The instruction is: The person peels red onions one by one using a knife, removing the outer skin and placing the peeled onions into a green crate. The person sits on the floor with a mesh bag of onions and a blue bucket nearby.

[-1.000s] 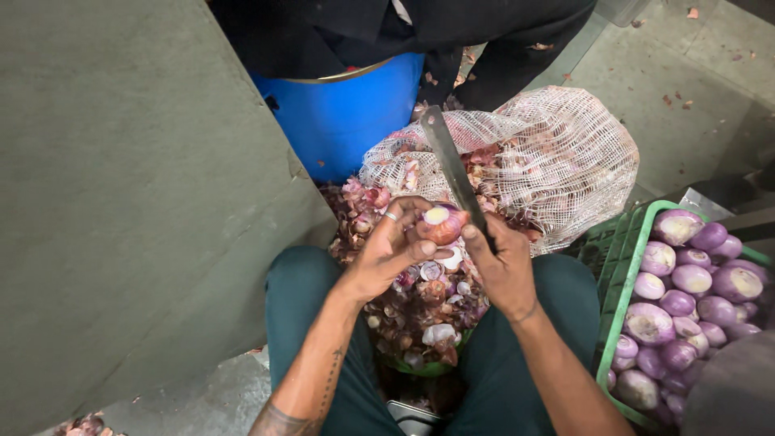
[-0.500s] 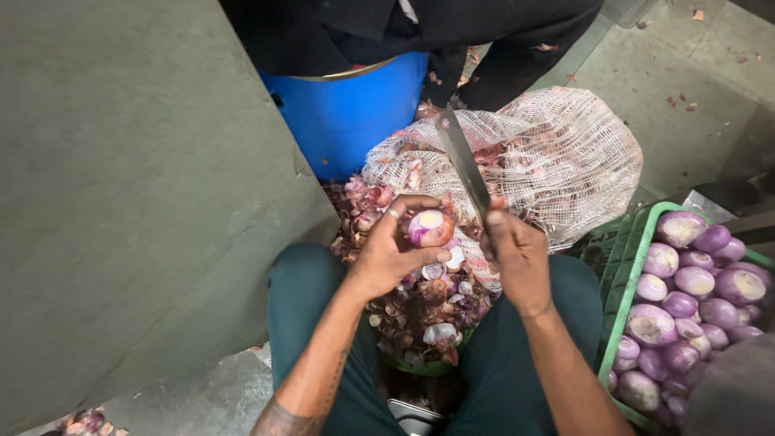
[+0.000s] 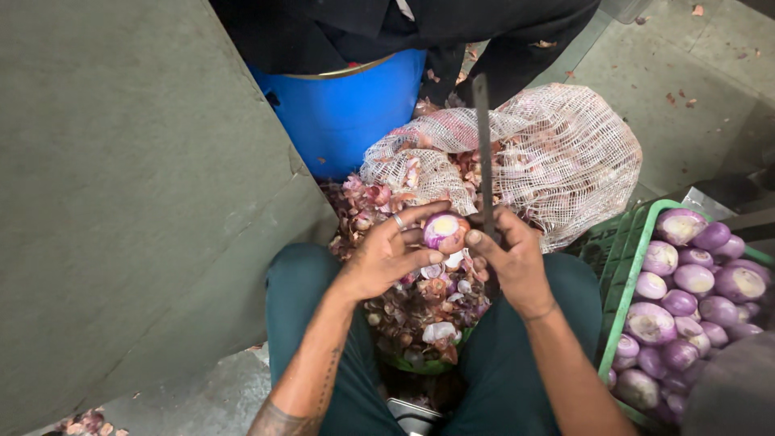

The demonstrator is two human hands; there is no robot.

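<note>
Light is dim and flat, seemingly from overhead, with no hard shadows. The brightest patch sits around the fingers [image 3: 420, 260] of the left hand [image 3: 387, 258], where the peeled onion [image 3: 444, 232] shows a soft sheen on its cut face. Beyond the fingertips the knife blade [image 3: 483, 153] looks slightly smeared, perhaps motion blur. Below the fingers the lap falls into deep shadow. Edges bend and soften toward the corners.

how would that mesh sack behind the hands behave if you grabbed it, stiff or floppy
Probably floppy: the mesh sack sags and folds over its load instead of holding a shape. It likely feels heavy for its bulk, since it bulges with what look like onions. Loose skins might spill through the open netting.
</note>
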